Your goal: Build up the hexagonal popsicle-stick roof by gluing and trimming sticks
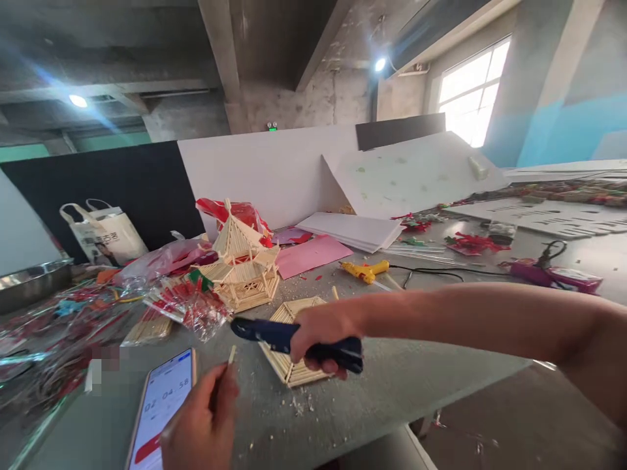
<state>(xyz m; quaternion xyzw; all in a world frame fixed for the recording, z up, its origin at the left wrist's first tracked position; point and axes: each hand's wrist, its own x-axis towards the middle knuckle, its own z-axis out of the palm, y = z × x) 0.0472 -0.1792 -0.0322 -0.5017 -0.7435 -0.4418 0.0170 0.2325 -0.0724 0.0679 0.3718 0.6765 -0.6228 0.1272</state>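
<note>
My right hand reaches in from the right and is closed around a dark blue glue gun whose nozzle points left. It hovers over a flat panel of glued wooden sticks on the grey table. My left hand, low at the front, pinches a short thin wooden stick upright, a little left of the gun's nozzle. A small pavilion model made of sticks stands behind the panel.
A phone showing a timer lies by my left hand. Packets of sticks and red wrappers clutter the left. A yellow glue gun with a black cable, pink paper and white boards lie further back. The table edge runs at the right.
</note>
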